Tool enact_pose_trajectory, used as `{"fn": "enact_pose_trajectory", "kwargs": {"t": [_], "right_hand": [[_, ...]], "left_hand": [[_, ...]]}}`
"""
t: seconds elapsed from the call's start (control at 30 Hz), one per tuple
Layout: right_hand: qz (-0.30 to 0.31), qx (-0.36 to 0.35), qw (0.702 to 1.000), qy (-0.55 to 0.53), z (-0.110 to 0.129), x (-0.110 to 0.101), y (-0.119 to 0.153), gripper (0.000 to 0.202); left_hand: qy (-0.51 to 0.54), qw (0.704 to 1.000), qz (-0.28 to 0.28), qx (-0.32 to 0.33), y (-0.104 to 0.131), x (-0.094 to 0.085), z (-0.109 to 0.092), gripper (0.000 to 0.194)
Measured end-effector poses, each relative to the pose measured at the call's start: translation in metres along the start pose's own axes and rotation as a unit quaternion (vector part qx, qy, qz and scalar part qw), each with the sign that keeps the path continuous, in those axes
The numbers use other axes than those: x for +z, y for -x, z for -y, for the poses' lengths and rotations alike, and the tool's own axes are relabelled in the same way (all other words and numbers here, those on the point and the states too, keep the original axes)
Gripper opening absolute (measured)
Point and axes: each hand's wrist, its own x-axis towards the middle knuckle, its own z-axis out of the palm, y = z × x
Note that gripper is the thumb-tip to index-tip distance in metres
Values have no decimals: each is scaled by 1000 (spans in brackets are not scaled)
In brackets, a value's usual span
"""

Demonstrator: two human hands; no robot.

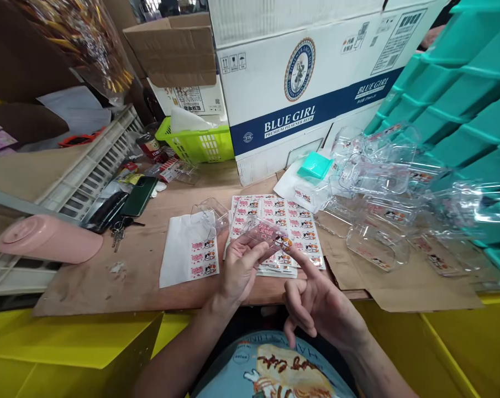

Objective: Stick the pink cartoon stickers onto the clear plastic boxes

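My left hand [242, 269] is closed on a clear plastic case [256, 228], thumb on top. The case bears a sticker with pink lettering and cartoon cats [282, 241]. The index finger of my right hand [316, 296] stretches to the sticker's right end and touches it, while the other fingers curl loosely with nothing in them. Beneath the case lie stacked sticker sheets [303, 232] with the same cat print. To the left is a partly used sticker sheet [177, 249], mostly bare backing, with another clear case [211, 213] resting across its top corner.
Several clear cases with stickers [376, 221] are heaped at the right, by stacked teal bins [461, 99]. A large white carton [270, 72] stands behind. At the left are a green basket [204, 141], a phone [139, 196], keys [119, 229] and a pink bottle [51, 239].
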Motion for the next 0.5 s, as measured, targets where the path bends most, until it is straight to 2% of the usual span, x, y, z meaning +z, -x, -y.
{"fn": "enact_pose_trajectory", "kwargs": {"t": [0.13, 0.5], "right_hand": [[2, 2, 1000, -29, -1, -1, -1, 83], [-8, 16, 999, -30, -4, -5, -3, 79]], "left_hand": [[-23, 1000, 2, 3, 3, 2, 0, 19], [-47, 999, 20, 8, 4, -1, -2, 19]]}}
